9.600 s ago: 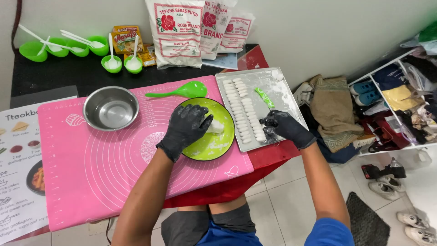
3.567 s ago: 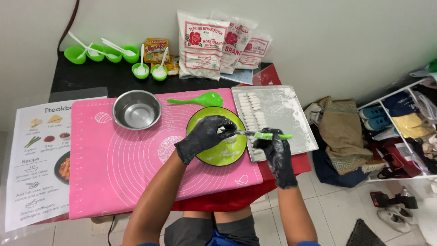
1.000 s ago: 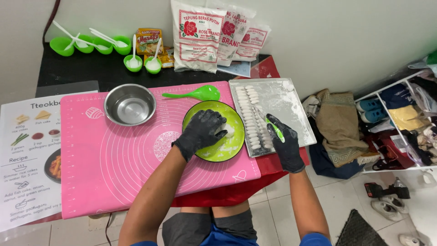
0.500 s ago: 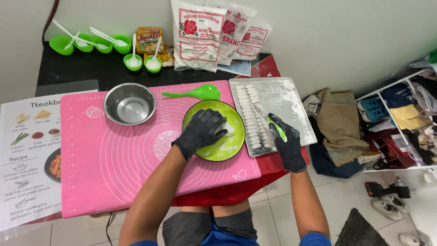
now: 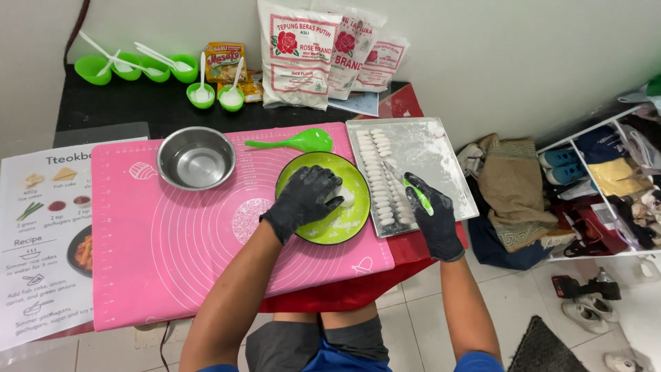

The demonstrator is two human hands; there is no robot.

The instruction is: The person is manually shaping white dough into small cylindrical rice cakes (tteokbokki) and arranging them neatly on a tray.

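Grip, left hand: left hand [image 5: 306,202] in a black glove is curling its fingers down over a white lump of dough [image 5: 344,195], pressing on it inside the green plate [image 5: 348,231]; the fingers are bent close around the lump, though how much of it they are enclosing is hard to tell from above.
Grip, right hand: right hand [image 5: 432,219], also in a black glove, is closing its fingers around the green handle of a small knife [image 5: 417,195], the blade pointing up over the metal tray [image 5: 447,162].
Far left: a printed recipe sheet [image 5: 41,234] is lying beside the pink silicone mat [image 5: 172,269], partly under its edge.
Back left: small green bowls [image 5: 138,69] with white spoons are sitting in a row on the black table [image 5: 124,110], with an orange seasoning packet [image 5: 225,62] just behind two of them.
On the mat: a steel bowl [image 5: 197,158] is standing left of the green plate; a green spoon [image 5: 296,142] is lying just above the plate.
Back centre: three white flour bags [image 5: 330,58] are leaning against the wall.
Tray: rows of small white dough pieces [image 5: 377,172] are lying along its left side, on a dusting of flour.
Far right: folded cloth [image 5: 513,186] is lying on the floor next to a white shoe rack [image 5: 613,186].
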